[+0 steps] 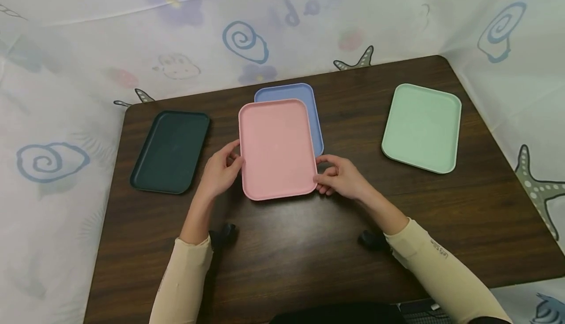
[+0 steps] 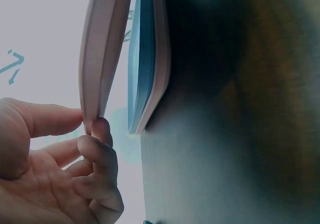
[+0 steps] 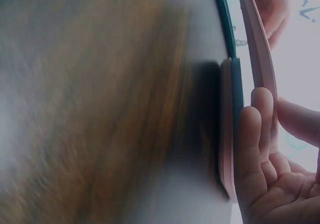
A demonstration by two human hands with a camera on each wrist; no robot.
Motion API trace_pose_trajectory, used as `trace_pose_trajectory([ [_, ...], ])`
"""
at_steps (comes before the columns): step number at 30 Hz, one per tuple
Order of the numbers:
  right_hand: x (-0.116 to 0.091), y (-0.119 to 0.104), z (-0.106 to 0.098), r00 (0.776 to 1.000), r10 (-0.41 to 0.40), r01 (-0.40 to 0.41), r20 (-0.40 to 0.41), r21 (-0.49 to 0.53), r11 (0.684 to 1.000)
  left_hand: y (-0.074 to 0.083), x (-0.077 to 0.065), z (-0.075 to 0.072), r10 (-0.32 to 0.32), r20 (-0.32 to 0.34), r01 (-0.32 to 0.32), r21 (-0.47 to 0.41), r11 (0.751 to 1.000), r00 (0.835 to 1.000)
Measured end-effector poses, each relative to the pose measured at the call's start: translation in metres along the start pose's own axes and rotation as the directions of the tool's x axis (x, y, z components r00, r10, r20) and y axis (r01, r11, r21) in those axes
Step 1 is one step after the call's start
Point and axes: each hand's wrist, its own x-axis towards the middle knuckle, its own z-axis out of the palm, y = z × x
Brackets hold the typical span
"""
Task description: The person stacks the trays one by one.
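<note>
Both hands hold a pink tray (image 1: 278, 150) by its two long sides. My left hand (image 1: 220, 169) pinches its left edge between thumb and fingers. My right hand (image 1: 342, 176) pinches the right edge near the lower corner. Under it lies a blue tray (image 1: 317, 135), partly hidden by the pink one. In the left wrist view a gap shows between the held pink tray (image 2: 100, 54) and the blue tray (image 2: 145, 59). Beneath the blue tray, another pink tray (image 2: 162, 49) shows at its rim; the head view hides it.
A dark green tray (image 1: 172, 152) lies at the left of the dark wooden table (image 1: 291, 265). Toward the right lies a light green tray (image 1: 422, 128). A white printed curtain (image 1: 300, 30) hangs around the table's back and sides.
</note>
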Motion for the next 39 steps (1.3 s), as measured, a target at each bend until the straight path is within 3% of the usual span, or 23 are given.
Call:
trace_pose_trajectory([
  [7,0.011,-0.004,-0.015,0.999,0.014,-0.014,-0.040,0.012,1.000,0.008,0.032,0.003,-0.010,0.077,0.010,0.004,1.000,0.997],
  [15,0.032,-0.010,-0.032,0.995,0.021,-0.024,-0.097,-0.032,0.999,0.013,0.058,0.016,-0.005,-0.004,0.005,-0.025,1.000,1.000],
  [19,0.042,-0.011,-0.039,0.994,0.037,-0.041,-0.103,-0.038,0.998,0.013,0.066,0.021,-0.019,-0.054,0.017,-0.033,0.999,0.998],
  [25,0.053,-0.011,-0.047,0.992,0.053,-0.059,-0.112,-0.050,0.997,0.011,0.078,0.029,-0.006,-0.108,0.011,0.046,0.999,0.994],
  [39,0.060,-0.013,-0.048,0.989,0.067,-0.081,-0.132,-0.104,0.991,0.010,0.089,0.034,-0.036,-0.126,0.055,0.151,0.987,0.991],
])
